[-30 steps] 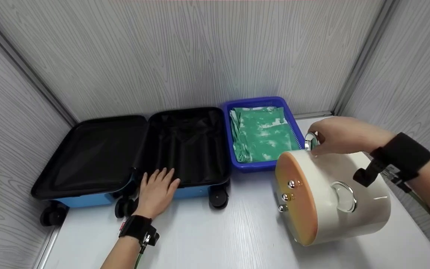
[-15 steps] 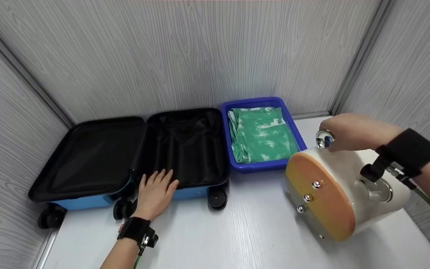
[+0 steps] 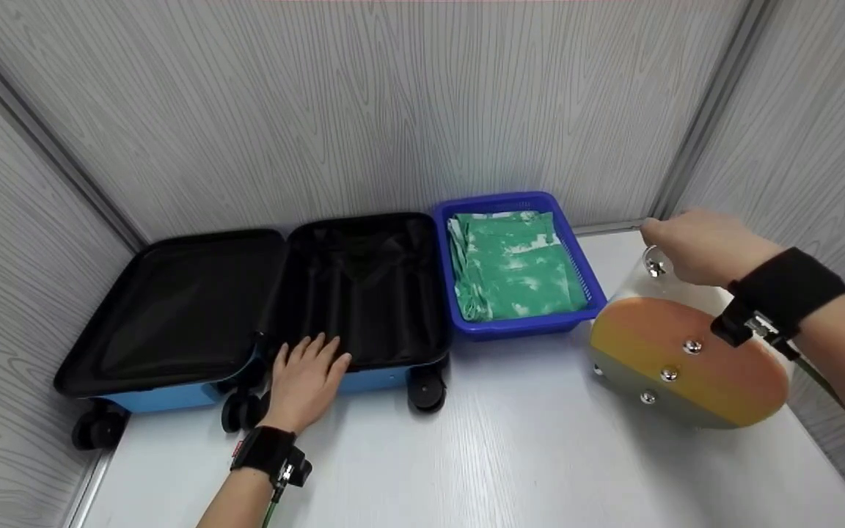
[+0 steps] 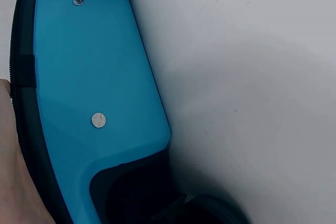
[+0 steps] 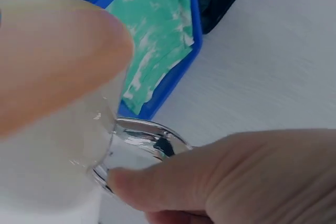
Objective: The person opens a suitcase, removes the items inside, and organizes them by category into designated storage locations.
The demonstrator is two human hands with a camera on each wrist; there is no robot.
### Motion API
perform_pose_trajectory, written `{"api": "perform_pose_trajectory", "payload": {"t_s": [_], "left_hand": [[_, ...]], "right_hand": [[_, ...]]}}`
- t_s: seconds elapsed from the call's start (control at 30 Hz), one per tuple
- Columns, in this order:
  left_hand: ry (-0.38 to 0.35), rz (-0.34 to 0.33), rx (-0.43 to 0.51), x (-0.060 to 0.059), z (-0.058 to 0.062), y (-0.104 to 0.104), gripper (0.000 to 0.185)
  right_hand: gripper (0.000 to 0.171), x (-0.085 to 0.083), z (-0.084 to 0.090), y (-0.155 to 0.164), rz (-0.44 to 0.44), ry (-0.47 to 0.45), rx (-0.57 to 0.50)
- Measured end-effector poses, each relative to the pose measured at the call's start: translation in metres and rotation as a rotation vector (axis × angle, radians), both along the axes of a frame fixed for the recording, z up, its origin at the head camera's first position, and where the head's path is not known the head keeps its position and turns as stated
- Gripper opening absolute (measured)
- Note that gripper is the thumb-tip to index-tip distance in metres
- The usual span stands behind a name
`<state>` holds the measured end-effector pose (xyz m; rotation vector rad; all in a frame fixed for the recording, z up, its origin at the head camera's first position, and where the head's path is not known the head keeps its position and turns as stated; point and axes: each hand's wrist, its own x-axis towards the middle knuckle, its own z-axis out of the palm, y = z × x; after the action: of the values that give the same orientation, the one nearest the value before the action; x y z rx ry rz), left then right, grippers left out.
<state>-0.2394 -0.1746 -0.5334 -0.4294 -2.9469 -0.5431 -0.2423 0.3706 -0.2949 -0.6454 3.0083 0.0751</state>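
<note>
My right hand (image 3: 716,246) grips the chrome handle (image 3: 655,262) on top of a cream oval-ended case (image 3: 635,282). The case's orange, yellow and grey end, set with several chrome knobs, faces me, and a shadow lies on the table below it. In the right wrist view the thumb presses on the same shiny handle (image 5: 149,129). My left hand (image 3: 305,389) lies with straight fingers on the near rim of an opened black-lined suitcase (image 3: 367,293). Its blue side (image 4: 94,61) fills part of the left wrist view, with the hand's edge (image 4: 16,171) at the left border.
Between suitcase and case, a blue plastic basket (image 3: 518,328) holds a folded green and white cloth (image 3: 521,264). The suitcase's other half (image 3: 180,315) lies flat at the left, black wheels (image 3: 426,389) toward me. Walls enclose the white table (image 3: 466,455) at the back and sides.
The cream case has moved right and turned, so that its orange end now faces me more fully. My right hand moved right along with it. The left hand has stayed on the suitcase rim.
</note>
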Motion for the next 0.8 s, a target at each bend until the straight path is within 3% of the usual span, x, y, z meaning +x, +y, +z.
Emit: {"api": "perform_pose_trajectory", "payload": {"t_s": [0.4, 0.8], "left_hand": [[0.008, 0.011, 0.016, -0.001, 0.001, 0.000, 0.057], [0.010, 0.023, 0.011, -0.001, 0.000, 0.003, 0.058]], "right_hand": [[0.015, -0.026, -0.019, 0.016, -0.104, 0.175, 0.013], [0.016, -0.047, -0.038, 0.020, -0.159, 0.376, -0.097]]}}
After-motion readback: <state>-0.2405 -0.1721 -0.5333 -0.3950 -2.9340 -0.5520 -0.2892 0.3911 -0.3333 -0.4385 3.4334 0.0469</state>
